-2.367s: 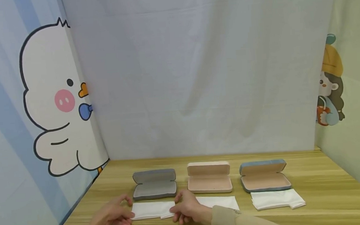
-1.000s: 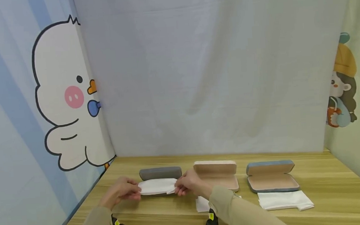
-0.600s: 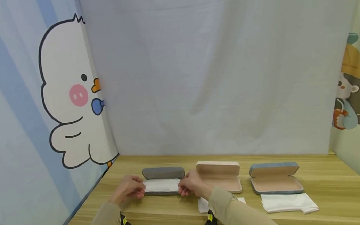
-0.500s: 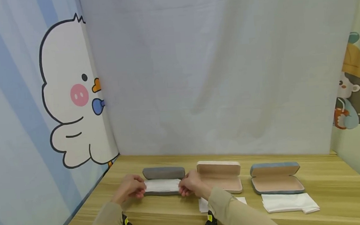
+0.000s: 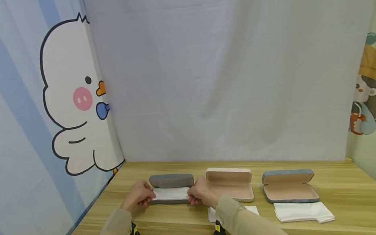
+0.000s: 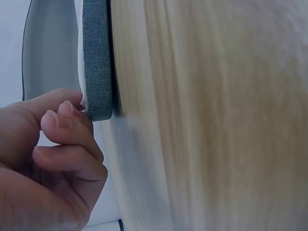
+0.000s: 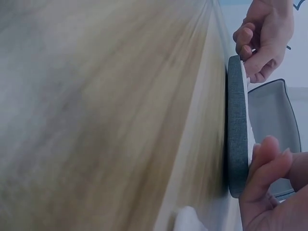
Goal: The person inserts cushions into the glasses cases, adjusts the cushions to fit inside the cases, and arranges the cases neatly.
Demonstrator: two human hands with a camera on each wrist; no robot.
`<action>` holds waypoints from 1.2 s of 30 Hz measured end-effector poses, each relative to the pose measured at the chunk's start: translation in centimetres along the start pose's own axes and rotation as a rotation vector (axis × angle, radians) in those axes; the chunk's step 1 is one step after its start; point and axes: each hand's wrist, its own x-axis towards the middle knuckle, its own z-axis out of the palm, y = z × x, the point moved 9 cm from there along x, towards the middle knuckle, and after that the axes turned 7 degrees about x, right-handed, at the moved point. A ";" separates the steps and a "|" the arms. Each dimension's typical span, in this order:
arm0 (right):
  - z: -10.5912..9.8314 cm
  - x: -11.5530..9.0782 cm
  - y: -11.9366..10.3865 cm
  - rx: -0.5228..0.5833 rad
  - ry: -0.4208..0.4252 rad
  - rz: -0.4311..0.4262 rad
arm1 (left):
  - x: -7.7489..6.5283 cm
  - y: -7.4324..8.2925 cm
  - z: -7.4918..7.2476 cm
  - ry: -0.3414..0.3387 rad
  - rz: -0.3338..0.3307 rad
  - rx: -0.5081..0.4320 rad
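Observation:
A grey glasses case (image 5: pixel 171 180) lies open at the left of the row, its lid tilted back. In its lower half sits a folded white cloth (image 5: pixel 170 193), spread nearly from end to end. My left hand (image 5: pixel 137 195) pinches the cloth's left end at the case rim; the left wrist view shows that hand (image 6: pixel 57 154) with thumb and index finger right at the case corner (image 6: pixel 96 57), the other fingers curled. At the opposite end my right hand (image 5: pixel 201 191) pinches the cloth, and in the right wrist view its fingers (image 7: pixel 264 175) overlap the case's edge.
An open pink glasses case (image 5: pixel 229 175) stands just right of my right hand, and an open blue one (image 5: pixel 289 192) farther right. One folded white cloth (image 5: pixel 251 210) lies partly behind my right sleeve, another (image 5: pixel 302 212) before the blue case. A pale curtain (image 5: pixel 217 75) hangs behind the table.
Both hands lifted the cloth from the table in front and carried it forward into the grey case. Over the last half second it has settled flatter, and my left hand has shifted slightly inward.

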 end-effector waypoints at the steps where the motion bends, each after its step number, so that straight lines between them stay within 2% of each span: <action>1: -0.1 0.0 0.0 -0.009 0.006 -0.005 | 0.0 0.1 0.0 0.003 0.006 0.018; 6: -0.2 0.2 0.2 -0.069 0.033 -0.022 | 0.3 0.0 0.1 0.016 0.016 0.091; 10: -0.1 0.2 0.3 -0.115 0.027 -0.023 | 0.3 -0.2 0.3 -0.007 0.015 0.127; 14: 0.0 -0.2 0.1 -0.143 -0.015 -0.009 | 0.1 -0.1 0.3 -0.091 0.081 0.089; 18: 0.0 -0.8 0.1 -0.185 -0.071 0.040 | -0.1 -0.1 0.4 -0.239 0.172 0.042; 20: 0.3 -1.2 0.2 -0.175 -0.110 0.046 | -0.1 -0.2 0.5 -0.303 0.199 0.040; 23: 0.8 -1.4 0.2 -0.102 -0.160 0.007 | 0.0 -0.1 0.6 -0.348 0.221 0.031; 28: 1.1 -1.3 0.2 0.031 -0.175 -0.055 | 0.3 0.3 0.7 -0.356 0.259 0.026; 36: 0.9 -0.7 1.1 0.096 -0.170 -0.023 | 0.3 -0.2 1.0 -0.399 0.264 -0.031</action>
